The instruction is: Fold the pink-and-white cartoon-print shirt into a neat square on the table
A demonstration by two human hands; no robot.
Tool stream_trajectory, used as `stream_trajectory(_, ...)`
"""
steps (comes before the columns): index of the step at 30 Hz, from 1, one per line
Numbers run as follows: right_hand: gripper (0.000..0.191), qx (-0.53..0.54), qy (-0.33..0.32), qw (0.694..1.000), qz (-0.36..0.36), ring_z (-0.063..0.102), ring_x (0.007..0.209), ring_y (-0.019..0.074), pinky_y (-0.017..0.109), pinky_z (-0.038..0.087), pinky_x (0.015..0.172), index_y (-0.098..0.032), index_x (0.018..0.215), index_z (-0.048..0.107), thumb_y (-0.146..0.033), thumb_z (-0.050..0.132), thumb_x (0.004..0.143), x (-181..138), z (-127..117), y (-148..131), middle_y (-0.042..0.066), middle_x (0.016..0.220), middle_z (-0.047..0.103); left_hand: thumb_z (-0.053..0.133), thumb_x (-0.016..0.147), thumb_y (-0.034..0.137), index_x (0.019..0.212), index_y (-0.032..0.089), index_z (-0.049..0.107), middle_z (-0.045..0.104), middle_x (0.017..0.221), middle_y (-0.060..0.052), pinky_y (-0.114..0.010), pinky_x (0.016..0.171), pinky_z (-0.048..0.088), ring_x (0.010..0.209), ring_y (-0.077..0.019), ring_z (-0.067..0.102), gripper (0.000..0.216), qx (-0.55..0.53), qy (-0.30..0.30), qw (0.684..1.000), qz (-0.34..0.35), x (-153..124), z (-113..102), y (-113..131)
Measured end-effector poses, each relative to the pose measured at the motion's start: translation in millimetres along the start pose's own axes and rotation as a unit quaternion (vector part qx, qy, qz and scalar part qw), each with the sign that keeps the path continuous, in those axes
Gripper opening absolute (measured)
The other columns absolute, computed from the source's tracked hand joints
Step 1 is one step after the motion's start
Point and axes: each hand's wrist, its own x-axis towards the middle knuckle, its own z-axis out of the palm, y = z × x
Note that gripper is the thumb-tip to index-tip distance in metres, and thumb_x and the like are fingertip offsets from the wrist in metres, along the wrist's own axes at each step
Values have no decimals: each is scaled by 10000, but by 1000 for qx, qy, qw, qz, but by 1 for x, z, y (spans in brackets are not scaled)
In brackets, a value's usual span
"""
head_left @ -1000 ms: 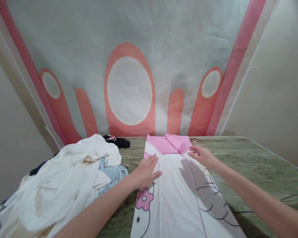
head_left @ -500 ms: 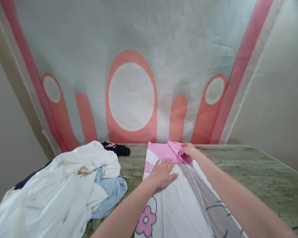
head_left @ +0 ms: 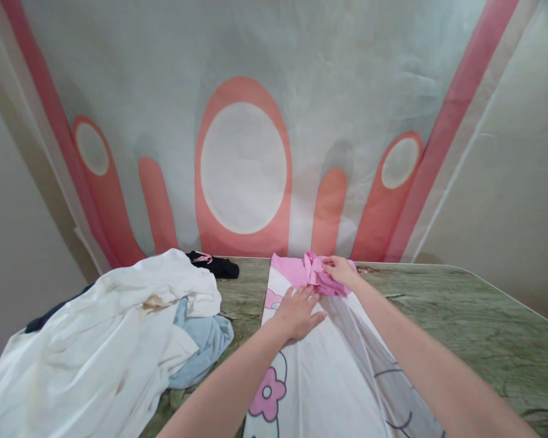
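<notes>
Lying lengthwise on the wood-grained surface [head_left: 475, 328], a white garment [head_left: 315, 377] reaches the far edge with its pink section [head_left: 287, 266] and runs out of view at the bottom. Its left side carries black outlines and a pink flower print [head_left: 267, 393]; more black lines curve across its right side, which lies partly in shadow. The left hand [head_left: 300, 314] is spread palm down on the white cloth, its fingertips reaching the border of the pink section. Close to the far edge, the right hand [head_left: 340, 272] has its fingers bent over a bunched pink fold [head_left: 320, 281], touching it; the thumb is hidden, so I cannot tell whether it pinches the cloth.

Toward the left edge of the surface, apart from the garment, a large rumpled white cloth [head_left: 114, 347] spreads in a heap. A light blue cloth [head_left: 205, 347] sticks out from its right side, and dark cloth [head_left: 57, 311] shows along its far left side. Near the far edge, just beyond the heap, lies a black item [head_left: 223, 268] with a pink detail. Behind the far edge rises a grey backdrop [head_left: 244, 167] with coral rounded shapes, some framing pale ovals. The surface's far right corner is rounded and light-rimmed
</notes>
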Motion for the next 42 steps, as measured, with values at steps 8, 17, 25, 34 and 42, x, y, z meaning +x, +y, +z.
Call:
stream_trajectory(8,290,-116,41,992,-39,620,880,159,295,467,826,-132,945,644,-75,448,739,-3,-12,14,73,961,681,454,846,307,1113,187,545,571,1120,-87,-297,911,361,1058,-214,506,306,-89,62,980,-168,25,-8,-6)
stream_trajectory(17,320,-267,43,962,-47,580,1013,198,290,392,907,-147,1000,658,-93,423,790,-20,-39,37,98,1057,659,522,781,394,883,177,650,654,959,-106,-308,764,423,908,-246,601,271,-98,32,955,-278,80,-2,-13)
stream_trajectory(25,334,-343,38,935,-82,470,1147,195,316,288,1002,-124,1106,609,-143,397,848,-29,-32,47,122,1221,558,559,736,281,823,220,658,678,916,-36,-253,727,417,876,-199,610,145,-91,27,957,-274,71,7,-13)
stream_trajectory(34,336,-375,40,921,-96,476,1134,184,291,287,991,-118,1106,608,-157,375,867,-32,-33,45,116,1204,569,565,751,439,811,215,644,682,906,-48,-270,727,418,868,-215,615,245,-78,17,947,-312,84,2,-19)
stream_trajectory(42,339,-391,41,914,-101,450,1155,190,299,263,998,-120,1123,596,-169,372,873,-36,-34,42,114,1222,556,541,750,371,777,245,646,687,883,-23,-325,824,376,889,-217,604,167,-53,21,953,-298,73,5,-19)
